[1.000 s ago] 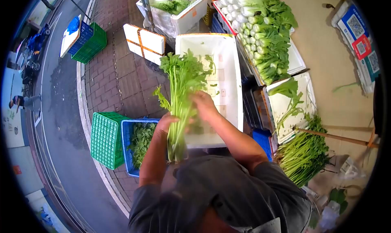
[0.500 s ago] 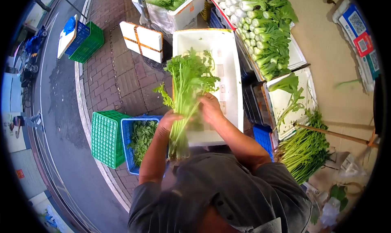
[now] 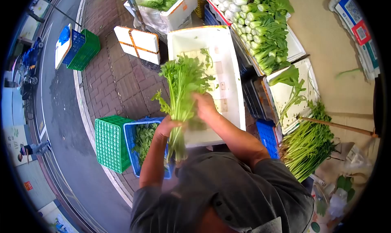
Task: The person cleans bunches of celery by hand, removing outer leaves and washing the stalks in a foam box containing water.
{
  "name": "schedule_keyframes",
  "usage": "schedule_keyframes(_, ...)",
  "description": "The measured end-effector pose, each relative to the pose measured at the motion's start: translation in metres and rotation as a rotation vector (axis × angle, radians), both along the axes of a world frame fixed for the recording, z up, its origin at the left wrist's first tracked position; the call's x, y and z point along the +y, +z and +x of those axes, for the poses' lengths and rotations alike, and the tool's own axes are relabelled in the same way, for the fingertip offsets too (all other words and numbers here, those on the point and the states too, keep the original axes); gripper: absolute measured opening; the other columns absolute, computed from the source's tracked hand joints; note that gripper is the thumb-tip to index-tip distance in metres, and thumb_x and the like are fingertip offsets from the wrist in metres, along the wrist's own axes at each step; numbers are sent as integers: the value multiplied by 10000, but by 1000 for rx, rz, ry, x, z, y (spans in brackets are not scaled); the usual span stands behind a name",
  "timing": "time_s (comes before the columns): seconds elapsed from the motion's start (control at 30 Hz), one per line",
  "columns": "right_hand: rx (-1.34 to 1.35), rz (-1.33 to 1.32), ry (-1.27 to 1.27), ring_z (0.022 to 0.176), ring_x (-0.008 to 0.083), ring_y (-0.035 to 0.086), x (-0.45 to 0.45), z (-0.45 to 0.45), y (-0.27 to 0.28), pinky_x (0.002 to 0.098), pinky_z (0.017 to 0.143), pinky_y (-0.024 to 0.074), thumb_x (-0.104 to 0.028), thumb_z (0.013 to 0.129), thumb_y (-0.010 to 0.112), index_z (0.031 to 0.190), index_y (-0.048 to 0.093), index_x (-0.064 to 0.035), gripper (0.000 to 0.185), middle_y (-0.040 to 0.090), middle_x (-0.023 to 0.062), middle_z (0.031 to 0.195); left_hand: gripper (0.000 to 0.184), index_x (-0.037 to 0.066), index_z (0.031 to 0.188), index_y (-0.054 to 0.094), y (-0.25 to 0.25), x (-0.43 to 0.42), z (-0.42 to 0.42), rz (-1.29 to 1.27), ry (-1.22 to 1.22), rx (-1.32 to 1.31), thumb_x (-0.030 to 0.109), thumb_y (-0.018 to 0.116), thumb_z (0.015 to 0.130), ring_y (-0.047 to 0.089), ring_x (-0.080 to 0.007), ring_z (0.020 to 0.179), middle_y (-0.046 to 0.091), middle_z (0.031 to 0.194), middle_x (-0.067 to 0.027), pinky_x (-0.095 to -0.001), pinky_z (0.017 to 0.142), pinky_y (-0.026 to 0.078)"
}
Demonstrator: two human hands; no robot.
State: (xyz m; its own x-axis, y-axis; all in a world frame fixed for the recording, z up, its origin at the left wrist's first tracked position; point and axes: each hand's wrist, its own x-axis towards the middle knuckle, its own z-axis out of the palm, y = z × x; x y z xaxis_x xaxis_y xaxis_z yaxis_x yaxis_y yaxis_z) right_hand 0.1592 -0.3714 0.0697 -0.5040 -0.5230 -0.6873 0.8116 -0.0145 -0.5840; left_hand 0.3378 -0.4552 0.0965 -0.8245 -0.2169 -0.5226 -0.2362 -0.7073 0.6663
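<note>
A leafy bunch of celery [image 3: 179, 84] stands upright over a white foam box [image 3: 238, 94], its leaves up and its pale stem ends toward my body. My left hand [image 3: 169, 125] is closed around the lower stems. At the right side of the bunch, my right hand [image 3: 205, 107] has its fingers curled against the upper stems; its fingertips are blurred and partly covered by leaves. A few loose leaves lie in the foam box below.
Left are a blue crate of greens [image 3: 144, 141] and a green crate [image 3: 112, 143]. A taped foam lid [image 3: 136, 43] leans farther off. Stacked bok choy [image 3: 262, 33] and more celery [image 3: 307, 145] lie right, near a wooden stick [image 3: 336, 125]. A person [image 3: 32, 149] walks on the road.
The celery bunch and both hands shift slightly left and down in the view, the right hand still against the stems. The view tilts a little. The person on the road appears lower in the view.
</note>
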Motion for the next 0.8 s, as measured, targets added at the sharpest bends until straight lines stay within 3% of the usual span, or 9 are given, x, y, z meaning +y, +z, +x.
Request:
schedule_keyframes(0.1, -34, 7, -90, 746, 188, 596, 5, -21, -10, 331, 623, 477, -86, 896, 605, 1004, 684, -2, 158, 657, 101, 901, 600, -29, 1223, 572, 2, 0, 10, -44, -10, 38, 167, 752, 685, 606, -260, 593, 636, 771, -146, -384, 559, 512)
schedule_keyframes(0.13, 76, 7, -42, 782, 195, 596, 9, -29, -13, 328, 644, 479, -73, 900, 597, 1024, 677, 6, 168, 655, 92, 900, 628, -33, 1239, 566, 6, -1, 16, -35, -27, 2, 163, 748, 671, 604, -262, 574, 638, 750, -147, -386, 554, 508)
schedule_keyframes(0.23, 108, -120, -84, 782, 189, 596, 20, -43, -10, 323, 659, 485, -49, 899, 588, 1039, 677, 0, 173, 657, 76, 889, 646, -16, 1295, 572, -23, -14, 49, -6, -100, -27, 105, 765, 691, 683, -262, 731, 713, 928, -149, -383, 662, 565)
schedule_keyframes(0.33, 114, -145, -85, 733, 193, 623, 32, -54, -9, 341, 654, 536, -57, 940, 622, 959, 627, -34, 31, 651, 75, 864, 522, -27, 1202, 613, -14, -21, 58, -29, -150, -17, 80, 742, 707, 675, -252, 699, 706, 870, -133, -380, 646, 557)
schedule_keyframes(0.5, 80, -100, -73, 617, 183, 606, 59, -89, -38, 339, 590, 546, -94, 962, 644, 906, 608, -45, 83, 630, 61, 746, 466, -34, 1168, 627, -3, -22, 66, -29, -128, -24, 62, 722, 722, 660, -240, 676, 698, 837, -128, -366, 640, 540)
schedule_keyframes(0.6, 146, -2, -197, 559, 172, 587, 69, -113, -42, 340, 571, 544, -128, 957, 644, 899, 612, -31, 118, 619, 62, 684, 456, -34, 1161, 632, 3, -22, 69, -54, -120, -37, 58, 719, 723, 658, -237, 676, 698, 834, -129, -358, 642, 536)
schedule_keyframes(0.63, 279, 157, -204, 572, 155, 588, 74, -123, -44, 320, 570, 527, -155, 956, 652, 862, 623, -33, 157, 626, 60, 693, 444, -35, 1155, 638, 7, -22, 68, -57, -120, -31, 57, 721, 728, 659, -235, 675, 701, 832, -129, -358, 643, 536)
schedule_keyframes(0.7, 559, 231, -173, 592, 140, 594, 77, -130, -29, 297, 583, 517, -165, 947, 669, 834, 640, -30, 178, 637, 58, 703, 421, -38, 1142, 650, 16, -22, 65, -64, -120, -20, 55, 726, 738, 662, -231, 673, 706, 829, -128, -358, 643, 535)
schedule_keyframes(0.8, 610, 117, 42, 596, 124, 587, 64, -108, 19, 282, 582, 505, -179, 954, 677, 961, 703, 3, 184, 661, 66, 736, 356, -41, 1100, 685, 13, -22, 66, -87, -140, -66, 64, 741, 764, 675, -222, 686, 719, 833, -128, -355, 653, 537)
